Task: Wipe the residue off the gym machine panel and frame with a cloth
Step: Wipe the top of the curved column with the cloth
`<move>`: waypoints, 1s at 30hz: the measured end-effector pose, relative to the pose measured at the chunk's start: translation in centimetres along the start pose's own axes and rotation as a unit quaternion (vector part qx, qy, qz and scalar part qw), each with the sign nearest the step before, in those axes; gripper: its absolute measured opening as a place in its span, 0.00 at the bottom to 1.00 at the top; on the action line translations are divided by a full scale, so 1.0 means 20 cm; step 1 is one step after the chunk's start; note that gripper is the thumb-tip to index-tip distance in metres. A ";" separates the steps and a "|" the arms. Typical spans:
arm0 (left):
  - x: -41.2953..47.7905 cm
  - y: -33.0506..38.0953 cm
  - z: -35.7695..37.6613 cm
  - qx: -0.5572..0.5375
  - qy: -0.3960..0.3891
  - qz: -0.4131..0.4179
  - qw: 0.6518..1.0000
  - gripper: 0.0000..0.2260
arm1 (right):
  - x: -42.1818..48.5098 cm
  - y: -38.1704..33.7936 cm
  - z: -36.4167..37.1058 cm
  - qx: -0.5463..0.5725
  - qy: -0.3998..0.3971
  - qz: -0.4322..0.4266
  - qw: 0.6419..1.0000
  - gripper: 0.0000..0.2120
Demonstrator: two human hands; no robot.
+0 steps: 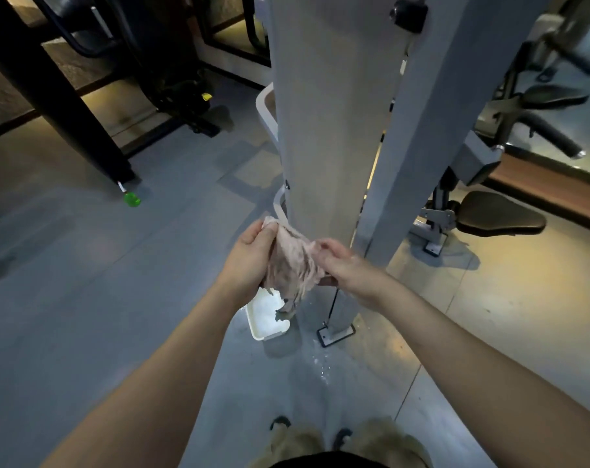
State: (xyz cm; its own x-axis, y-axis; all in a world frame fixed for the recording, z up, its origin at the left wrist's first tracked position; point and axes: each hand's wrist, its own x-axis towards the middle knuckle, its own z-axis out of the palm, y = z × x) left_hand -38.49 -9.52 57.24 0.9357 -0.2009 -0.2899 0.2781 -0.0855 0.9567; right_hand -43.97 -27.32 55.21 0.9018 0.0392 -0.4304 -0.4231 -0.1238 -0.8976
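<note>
Clamping a crumpled pale-pink cloth (292,261) from both sides, the left grip (253,255) and right grip (347,268) hold it above a white rectangular tub (266,319), just near of the tall grey machine panel (324,130). Nothing touches the panel or the slanted grey frame (432,130) to its right, so wiping probably remains.

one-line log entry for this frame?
left grip: holds cloth | right grip: holds cloth | cloth: bunched, before panel | white tray: on floor

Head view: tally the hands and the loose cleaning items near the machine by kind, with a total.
hands: 2 (left hand, right hand)
pink cloth: 1
white tray: 1
green bottle: 1
total: 5
</note>
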 end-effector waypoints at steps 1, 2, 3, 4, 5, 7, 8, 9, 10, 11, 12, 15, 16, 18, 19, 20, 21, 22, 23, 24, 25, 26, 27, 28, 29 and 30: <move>0.00 -0.01 0.01 -0.028 0.010 -0.013 0.999 0.10 | 0.00 0.03 0.01 0.027 -0.003 -0.012 1.000 0.25; -0.01 -0.02 0.01 -0.032 0.025 -0.018 0.999 0.10 | 0.00 0.06 0.02 0.046 0.000 -0.030 0.998 0.24; -0.01 -0.04 0.01 -0.010 0.048 -0.018 0.999 0.10 | -0.01 0.08 0.04 0.064 0.007 -0.046 0.997 0.24; -0.01 -0.06 0.01 0.024 0.075 -0.017 0.997 0.09 | -0.02 0.08 0.03 0.077 0.012 -0.054 0.996 0.23; -0.02 -0.08 0.00 0.047 0.103 -0.018 0.993 0.06 | -0.04 0.07 0.03 0.087 0.022 -0.057 0.994 0.21; -0.05 -0.09 0.02 0.047 0.137 -0.034 0.989 0.06 | -0.06 0.07 -0.01 0.071 0.011 -0.070 0.995 0.19; -0.07 -0.10 0.03 0.035 0.124 -0.037 0.991 0.09 | -0.07 0.08 -0.04 0.046 0.008 -0.080 0.996 0.19; -0.08 -0.10 0.04 0.025 0.097 -0.035 0.994 0.11 | -0.09 0.07 -0.07 0.023 0.008 -0.094 0.995 0.20; -0.11 -0.10 0.07 0.020 0.061 -0.034 0.997 0.13 | -0.09 0.08 -0.11 0.000 0.010 -0.111 0.994 0.20; -0.14 -0.09 0.09 0.025 0.021 -0.035 0.999 0.14 | -0.11 0.07 -0.16 -0.008 0.005 -0.120 0.993 0.19; -0.18 -0.08 0.13 0.049 -0.017 -0.039 0.998 0.13 | -0.13 0.07 -0.22 -0.029 -0.004 -0.129 0.991 0.18; -0.26 -0.06 0.29 0.249 -0.072 0.000 0.966 0.11 | -0.21 0.07 -0.44 -0.115 -0.062 -0.144 0.981 0.14; -0.28 -0.06 0.37 0.307 -0.060 0.030 0.950 0.08 | -0.23 0.09 -0.54 -0.147 -0.076 -0.154 0.974 0.14; -0.31 -0.06 0.55 0.374 -0.008 0.073 0.925 0.03 | -0.27 0.13 -0.73 -0.220 -0.077 -0.178 0.956 0.07; -0.32 -0.07 0.63 0.368 0.017 0.078 0.926 0.07 | -0.28 0.15 -0.83 -0.254 -0.069 -0.192 0.946 0.04; -0.36 -0.06 0.73 0.325 0.040 0.073 0.942 0.11 | -0.29 0.18 -0.93 -0.279 -0.052 -0.200 0.938 0.08; -0.38 -0.07 0.83 0.269 0.057 0.063 0.959 0.15 | -0.30 0.20 -1.02 -0.291 -0.029 -0.199 0.935 0.11; -0.41 -0.08 0.94 0.222 0.061 0.044 0.972 0.17 | -0.31 0.23 -1.11 -0.289 -0.003 -0.194 0.938 0.13; -0.43 -0.08 1.06 0.197 0.064 0.024 0.978 0.16 | -0.33 0.24 -1.19 -0.280 0.019 -0.191 0.941 0.13; -0.44 -0.09 1.18 0.188 0.072 0.009 0.979 0.13 | -0.36 0.25 -1.25 -0.261 0.041 -0.183 0.947 0.13; -0.45 -0.09 1.30 0.170 0.085 0.003 0.982 0.10 | -0.39 0.27 -1.31 -0.240 0.062 -0.173 0.953 0.11; -0.45 -0.10 1.41 0.141 0.110 -0.002 0.984 0.09 | -0.41 0.28 -1.36 -0.222 0.071 -0.163 0.959 0.09; -0.44 -0.10 1.50 0.101 0.141 -0.012 0.985 0.09 | -0.43 0.28 -1.40 -0.219 0.067 -0.164 0.959 0.09; -0.43 -0.08 1.58 0.059 0.162 -0.023 0.985 0.08 | -0.45 0.28 -1.44 -0.221 0.048 -0.171 0.959 0.10; -0.42 -0.05 1.64 0.013 0.163 -0.031 0.986 0.09 | -0.47 0.27 -1.48 -0.220 0.016 -0.180 0.959 0.10; -0.41 -0.02 1.70 -0.035 0.149 -0.040 0.987 0.12 | -0.49 0.26 -1.52 -0.206 -0.022 -0.187 0.960 0.11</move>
State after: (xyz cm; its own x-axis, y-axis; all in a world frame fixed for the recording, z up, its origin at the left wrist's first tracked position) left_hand -53.65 -40.98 58.51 0.9297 0.1014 -0.3542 0.3578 -0.0190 0.9336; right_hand -52.29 -58.40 57.55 0.9754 0.1979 -0.0968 0.0087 -0.4735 -0.8807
